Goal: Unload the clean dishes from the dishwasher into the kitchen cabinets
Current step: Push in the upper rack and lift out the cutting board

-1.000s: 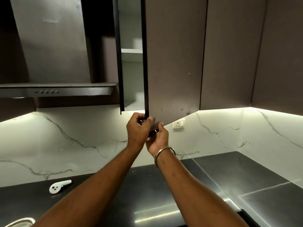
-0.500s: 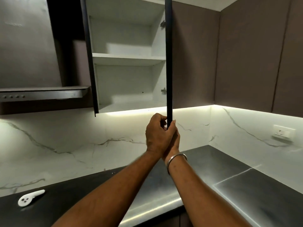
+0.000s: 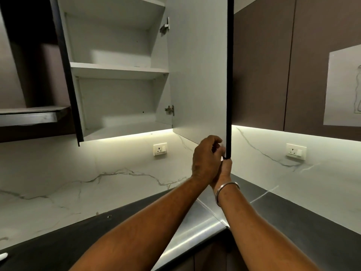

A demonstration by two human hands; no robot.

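An upper wall cabinet point(image 3: 119, 98) hangs open in front of me, white inside, with one shelf point(image 3: 117, 70) across the middle and nothing on either level. Its door point(image 3: 199, 71) is swung wide to the right, white inner face toward me. My left hand point(image 3: 206, 159) grips the door's bottom corner by the dark edge. My right hand point(image 3: 226, 169), with a metal bangle on the wrist, holds the same corner from below and is partly hidden behind the left. No dishes or dishwasher are in view.
A dark countertop point(image 3: 293, 222) runs below along a corner, against a white marble backsplash with two sockets point(image 3: 160, 149) point(image 3: 296, 151). Closed brown cabinets point(image 3: 261, 65) hang to the right. A range hood ledge point(image 3: 33, 114) juts out at left. A white object point(image 3: 3, 257) lies at the lower left.
The cabinet door has swung from nearly closed to wide open to the right, with both hands staying on its bottom corner. The view has shifted left and up.
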